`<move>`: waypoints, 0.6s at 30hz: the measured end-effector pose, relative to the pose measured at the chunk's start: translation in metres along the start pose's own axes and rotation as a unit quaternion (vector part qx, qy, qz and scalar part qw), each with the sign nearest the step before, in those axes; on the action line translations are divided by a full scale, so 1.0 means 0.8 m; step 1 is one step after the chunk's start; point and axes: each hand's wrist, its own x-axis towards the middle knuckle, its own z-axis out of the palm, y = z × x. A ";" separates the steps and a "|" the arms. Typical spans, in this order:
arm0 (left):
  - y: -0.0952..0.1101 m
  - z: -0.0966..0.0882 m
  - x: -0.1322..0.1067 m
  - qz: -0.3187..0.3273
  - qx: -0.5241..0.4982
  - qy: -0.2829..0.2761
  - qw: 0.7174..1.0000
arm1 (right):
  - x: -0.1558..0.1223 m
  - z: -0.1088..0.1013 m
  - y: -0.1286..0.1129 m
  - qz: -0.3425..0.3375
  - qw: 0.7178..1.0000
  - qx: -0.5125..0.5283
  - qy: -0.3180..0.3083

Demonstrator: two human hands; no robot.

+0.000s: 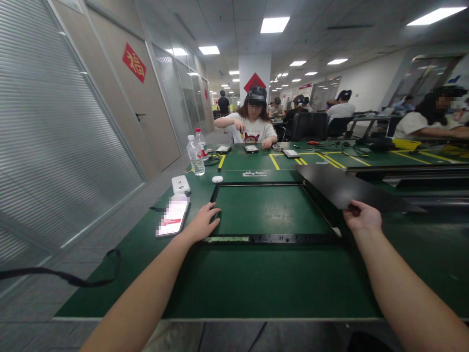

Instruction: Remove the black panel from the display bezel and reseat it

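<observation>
A thin black rectangular frame [286, 239] lies flat on the green table, its middle open to the tabletop. My left hand [204, 222] rests at the frame's near left corner with fingers spread, touching its left side. At the right, my right hand [362, 217] pinches the near edge of a dark flat panel [337, 188]. The panel is tilted and partly overlaps the frame's right side. A small whitish piece [336, 231] sits at the frame's near right corner.
Left of the frame lie a phone [173, 217], a white power bank [181, 184] and a white earbud case [217, 179]. Two bottles [197, 156] stand behind them. Across the green table [271, 283] a person [254, 122] sits. Long dark strips [421, 172] lie at right.
</observation>
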 end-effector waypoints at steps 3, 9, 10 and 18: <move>0.000 0.000 0.000 0.000 0.014 -0.008 1.000 | 0.005 -0.001 0.001 0.003 1.000 -0.005 0.008; 0.006 -0.004 -0.004 -0.003 0.037 -0.017 0.999 | 0.007 -0.004 0.001 0.011 1.000 -0.012 0.024; 0.007 -0.005 -0.004 -0.003 0.042 -0.018 0.999 | 0.007 -0.004 0.001 0.011 0.999 -0.013 0.027; 0.014 -0.010 -0.007 -0.008 0.068 -0.007 0.998 | 0.006 -0.006 -0.001 0.013 0.999 -0.005 0.038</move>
